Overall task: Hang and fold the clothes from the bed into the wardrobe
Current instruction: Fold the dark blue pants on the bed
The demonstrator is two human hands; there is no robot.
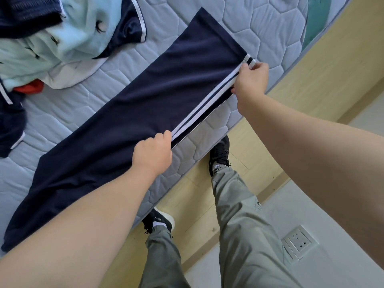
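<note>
We see navy trousers lying flat along the bed edge. The left hand and the right hand pinch their white-striped side seam, probably lifting it slightly. More clothes lie nearby.

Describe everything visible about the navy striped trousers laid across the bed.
The navy trousers look like soft knit, laid flat diagonally across the quilted mattress. Two white stripes run along the near side seam. The left hand pinches that seam midway, the right hand near the hem, with the edge slightly raised.
</note>
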